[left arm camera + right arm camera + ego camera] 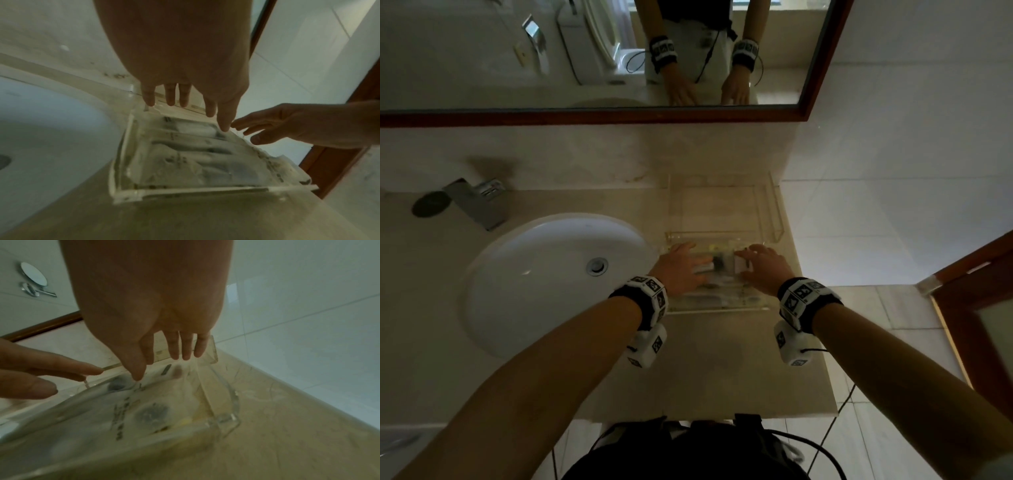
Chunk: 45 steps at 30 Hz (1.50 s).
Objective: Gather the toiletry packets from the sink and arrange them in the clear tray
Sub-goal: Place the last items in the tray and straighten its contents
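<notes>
The clear tray stands on the counter right of the white sink. Several pale toiletry packets lie flat in its near part, and its far part shows only bare bottom. My left hand and right hand hover over the packets with fingers straight and spread, gripping nothing. In the left wrist view the left hand hangs above the packets. In the right wrist view the right hand has its thumb tip on a packet. No packet shows in the sink.
A chrome faucet stands behind the sink, and a drain sits in the basin. A wood-framed mirror runs above the counter. The tiled wall is right of the tray, with a wooden door frame beyond. The counter's front edge is near my body.
</notes>
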Motion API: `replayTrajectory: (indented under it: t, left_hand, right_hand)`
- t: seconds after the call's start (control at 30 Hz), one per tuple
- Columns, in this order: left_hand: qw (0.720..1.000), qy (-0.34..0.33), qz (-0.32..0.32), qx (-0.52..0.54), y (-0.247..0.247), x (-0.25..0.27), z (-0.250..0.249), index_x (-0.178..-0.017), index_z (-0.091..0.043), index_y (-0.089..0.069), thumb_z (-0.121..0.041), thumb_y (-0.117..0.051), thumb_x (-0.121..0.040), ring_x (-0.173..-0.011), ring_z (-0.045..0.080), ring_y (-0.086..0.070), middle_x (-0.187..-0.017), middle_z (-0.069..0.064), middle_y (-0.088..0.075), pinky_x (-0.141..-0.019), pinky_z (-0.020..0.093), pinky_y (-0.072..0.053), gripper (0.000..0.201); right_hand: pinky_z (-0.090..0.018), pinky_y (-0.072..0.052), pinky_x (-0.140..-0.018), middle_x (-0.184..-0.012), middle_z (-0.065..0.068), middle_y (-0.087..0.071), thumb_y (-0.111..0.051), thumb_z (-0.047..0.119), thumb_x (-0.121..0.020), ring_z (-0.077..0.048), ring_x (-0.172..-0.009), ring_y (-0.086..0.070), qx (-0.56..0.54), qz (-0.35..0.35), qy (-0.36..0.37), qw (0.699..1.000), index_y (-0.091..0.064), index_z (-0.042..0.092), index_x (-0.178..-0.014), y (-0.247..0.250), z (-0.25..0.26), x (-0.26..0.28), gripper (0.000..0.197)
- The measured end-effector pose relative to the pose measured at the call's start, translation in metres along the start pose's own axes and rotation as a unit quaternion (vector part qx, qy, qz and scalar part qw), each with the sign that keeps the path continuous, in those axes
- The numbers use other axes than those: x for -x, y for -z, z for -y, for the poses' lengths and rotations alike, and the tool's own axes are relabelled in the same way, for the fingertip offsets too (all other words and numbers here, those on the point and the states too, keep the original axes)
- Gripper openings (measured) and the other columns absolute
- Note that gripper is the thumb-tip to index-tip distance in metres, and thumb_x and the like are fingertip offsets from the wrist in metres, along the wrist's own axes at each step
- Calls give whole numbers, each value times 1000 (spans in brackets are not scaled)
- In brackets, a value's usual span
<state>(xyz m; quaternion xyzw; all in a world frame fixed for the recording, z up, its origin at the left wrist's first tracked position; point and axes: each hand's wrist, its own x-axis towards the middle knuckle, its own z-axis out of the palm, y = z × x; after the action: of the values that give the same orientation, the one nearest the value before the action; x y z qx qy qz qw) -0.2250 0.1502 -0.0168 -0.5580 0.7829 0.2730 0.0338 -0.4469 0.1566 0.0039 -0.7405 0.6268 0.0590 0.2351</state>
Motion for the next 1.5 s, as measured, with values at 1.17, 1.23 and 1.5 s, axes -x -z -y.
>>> replayTrajectory:
  t: [1.17,1.23,1.5]
  left_hand:
    - [957,224,-45,179,5,11,-6,-140,-5,-34,-42,-47,-93,-117,35,-52,-134,18,-50,-93,37,-45,62]
    - [955,228,-50,182,7,9,-8,-140,-5,-35,-41,-47,-93,-116,35,-53,-133,18,-52,-92,37,-46,60]
    - [961,207,-85,162,10,9,-4,-148,-21,-13,-42,-48,-92,-99,36,-62,-119,17,-62,-86,40,-51,69]
  right_hand:
    - [-44,-45,-99,-135,-18,-50,-44,61,-89,-35,-119,-53,-172,-12,-275,946,-23,1,-142,4,-30,10,83]
    - [-45,-45,-99,-135,-17,-51,-43,62,-88,-35,-118,-54,-174,-13,-274,946,-22,1,-143,5,-31,8,84]
    - [-41,-49,-90,-128,-17,-56,-30,77,-84,-34,-109,-59,-196,-30,-262,945,-21,2,-144,3,-22,-1,96]
